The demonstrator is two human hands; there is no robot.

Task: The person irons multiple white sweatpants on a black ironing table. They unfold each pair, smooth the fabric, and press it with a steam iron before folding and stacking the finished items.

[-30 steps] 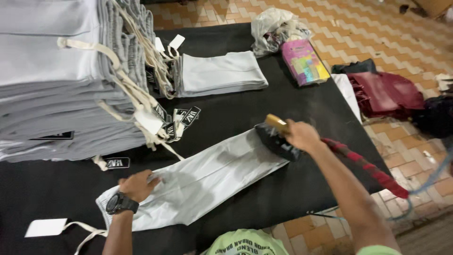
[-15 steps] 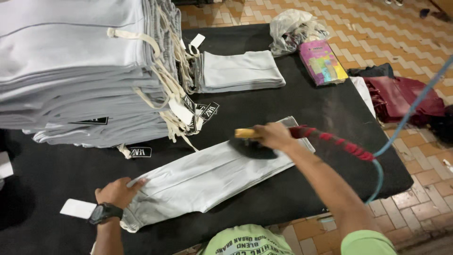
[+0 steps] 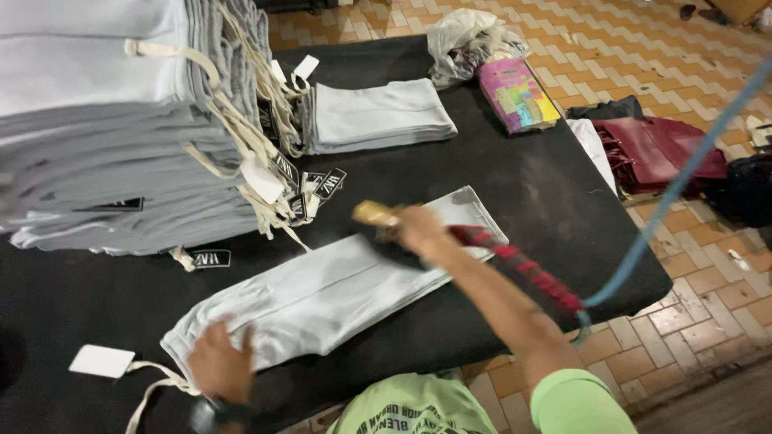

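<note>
The right hand (image 3: 418, 229) is gripping the iron (image 3: 386, 225) tight, pressing pale trousers (image 3: 322, 293) lying mid-table. At seven o'clock, the left hand (image 3: 219, 363) is lying flat, fingers apart, pinning the waistband; taut cloth probably irons smoother.

— What is lying under the right hand (image 3: 420, 231) on the table (image 3: 547, 193)?

— Pale grey trousers (image 3: 322, 293) of soft matt cloth, looking smooth where the iron (image 3: 386, 229) with its wooden-looking handle is sitting. The table's black cover is looking matt, like felt.

— And the left hand (image 3: 219, 366)?

— It is pressing the waistband near the front edge, beside a white paper tag (image 3: 102, 361). The cable (image 3: 523, 269) is showing a woven red cloth sleeve; the bag (image 3: 466, 36) at the far edge is looking like glossy crinkled plastic.
</note>
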